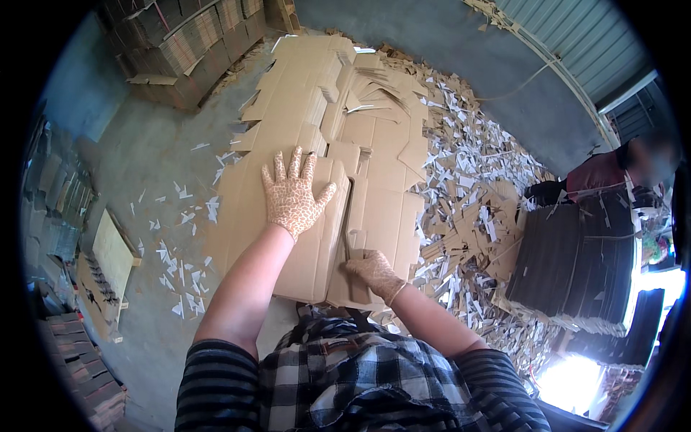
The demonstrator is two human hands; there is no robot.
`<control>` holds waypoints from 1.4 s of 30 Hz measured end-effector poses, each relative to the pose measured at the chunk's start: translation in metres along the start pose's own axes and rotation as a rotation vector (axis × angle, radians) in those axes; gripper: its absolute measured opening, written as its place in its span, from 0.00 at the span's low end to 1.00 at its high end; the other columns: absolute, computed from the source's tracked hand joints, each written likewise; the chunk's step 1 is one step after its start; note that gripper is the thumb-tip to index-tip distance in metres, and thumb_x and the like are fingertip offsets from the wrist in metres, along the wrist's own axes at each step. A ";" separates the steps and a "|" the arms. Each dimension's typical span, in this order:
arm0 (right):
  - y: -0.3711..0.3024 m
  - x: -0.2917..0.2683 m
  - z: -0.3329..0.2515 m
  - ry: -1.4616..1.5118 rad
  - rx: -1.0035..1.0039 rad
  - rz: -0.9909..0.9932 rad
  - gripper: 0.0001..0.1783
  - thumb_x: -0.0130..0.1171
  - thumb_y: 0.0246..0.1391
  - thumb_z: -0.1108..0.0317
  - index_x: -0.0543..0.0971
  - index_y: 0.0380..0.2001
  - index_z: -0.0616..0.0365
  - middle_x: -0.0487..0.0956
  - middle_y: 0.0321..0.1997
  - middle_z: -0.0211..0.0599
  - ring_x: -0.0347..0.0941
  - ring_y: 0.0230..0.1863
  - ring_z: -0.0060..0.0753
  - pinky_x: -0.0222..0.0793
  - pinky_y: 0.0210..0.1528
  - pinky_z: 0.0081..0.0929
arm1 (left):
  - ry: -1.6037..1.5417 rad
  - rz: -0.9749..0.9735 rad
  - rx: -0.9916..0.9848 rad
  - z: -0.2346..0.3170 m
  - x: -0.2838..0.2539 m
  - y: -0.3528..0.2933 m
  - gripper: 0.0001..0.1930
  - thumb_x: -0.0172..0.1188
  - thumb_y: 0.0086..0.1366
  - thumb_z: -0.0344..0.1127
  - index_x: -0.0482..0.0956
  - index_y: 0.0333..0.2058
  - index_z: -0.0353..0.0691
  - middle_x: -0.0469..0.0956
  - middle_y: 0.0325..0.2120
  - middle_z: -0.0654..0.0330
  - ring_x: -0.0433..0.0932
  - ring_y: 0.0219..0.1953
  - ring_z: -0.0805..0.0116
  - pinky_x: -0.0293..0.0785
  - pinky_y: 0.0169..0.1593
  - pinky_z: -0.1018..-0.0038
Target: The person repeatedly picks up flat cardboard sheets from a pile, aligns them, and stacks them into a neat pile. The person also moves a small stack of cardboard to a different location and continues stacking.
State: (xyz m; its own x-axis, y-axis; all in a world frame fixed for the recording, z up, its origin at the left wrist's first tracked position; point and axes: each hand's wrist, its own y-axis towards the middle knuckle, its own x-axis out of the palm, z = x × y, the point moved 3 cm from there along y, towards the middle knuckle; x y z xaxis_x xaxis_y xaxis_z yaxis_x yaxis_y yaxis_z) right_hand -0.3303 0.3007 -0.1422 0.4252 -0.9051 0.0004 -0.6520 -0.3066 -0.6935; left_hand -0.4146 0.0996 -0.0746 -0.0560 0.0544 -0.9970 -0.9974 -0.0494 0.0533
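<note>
My left hand (296,196), in a spotted tan glove, lies flat with its fingers spread on a stack of brown die-cut cardboard sheets (284,252). A dark narrow gap runs along the right side of that stack, next to a second stack of cardboard blanks (389,216). At the near end of the gap is my right hand (374,273), gloved alike, with its fingers curled in. Whatever those fingers grip is hard to make out against the cardboard edges. Farther off, several flaps (374,93) of the right stack are bent up and fanned out.
Cardboard and white paper scraps (468,173) cover the floor on the right. Tall bundled stacks (194,50) stand at the back left. A wooden pallet (115,252) leans at the left. Behind a dark stack (568,259) at the right is another person (601,173).
</note>
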 end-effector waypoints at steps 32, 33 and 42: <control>-0.037 -0.219 -0.256 0.498 -0.983 0.548 0.05 0.60 0.56 0.63 0.74 0.30 0.48 0.72 0.22 0.23 0.66 0.18 0.16 0.65 0.24 0.13 | -0.064 -0.015 -0.037 -0.013 -0.001 -0.007 0.40 0.46 0.68 0.67 0.59 0.71 0.49 0.52 0.73 0.54 0.47 0.74 0.40 0.36 0.72 0.37; -0.082 -0.251 -0.289 0.320 -1.149 0.381 0.10 0.58 0.59 0.66 0.71 0.24 0.47 0.66 0.19 0.17 0.60 0.19 0.08 0.57 0.21 0.10 | -0.067 -0.021 -0.032 -0.011 -0.007 -0.005 0.41 0.46 0.68 0.67 0.59 0.71 0.48 0.52 0.74 0.54 0.48 0.74 0.40 0.37 0.72 0.37; -0.052 -0.411 -0.170 0.488 -0.501 0.492 0.24 0.60 0.60 0.43 0.76 0.49 0.48 0.75 0.31 0.35 0.75 0.36 0.38 0.72 0.38 0.36 | -0.067 -0.068 0.001 0.003 -0.011 0.005 0.42 0.45 0.69 0.67 0.56 0.72 0.46 0.51 0.74 0.52 0.46 0.74 0.41 0.37 0.72 0.38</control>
State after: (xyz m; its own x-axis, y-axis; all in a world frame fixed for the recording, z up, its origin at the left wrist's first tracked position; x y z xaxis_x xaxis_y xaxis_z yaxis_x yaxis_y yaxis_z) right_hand -0.5786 0.6386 0.0163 -0.2216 -0.9597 0.1726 -0.9411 0.1641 -0.2956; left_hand -0.4195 0.1017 -0.0637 0.0089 0.1239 -0.9923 -0.9990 -0.0426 -0.0143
